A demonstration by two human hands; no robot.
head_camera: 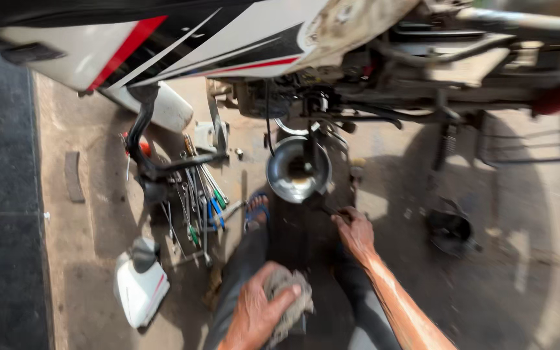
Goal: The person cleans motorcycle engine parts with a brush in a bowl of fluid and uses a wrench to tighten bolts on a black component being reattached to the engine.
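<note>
Left hand (257, 311) clutches a crumpled grey rag (288, 301); right hand (356, 231), fingers curled, steadies the round steel pan (297, 170) — best kept level.

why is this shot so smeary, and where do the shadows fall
Head view: motion blur softens everything, worst on the tools and the left hand gripping a rag. Hard sunlight lights the right hand and forearm; the motorcycle throws a dark shadow over the floor at right. The metal bowl shows a dull glare.
</note>
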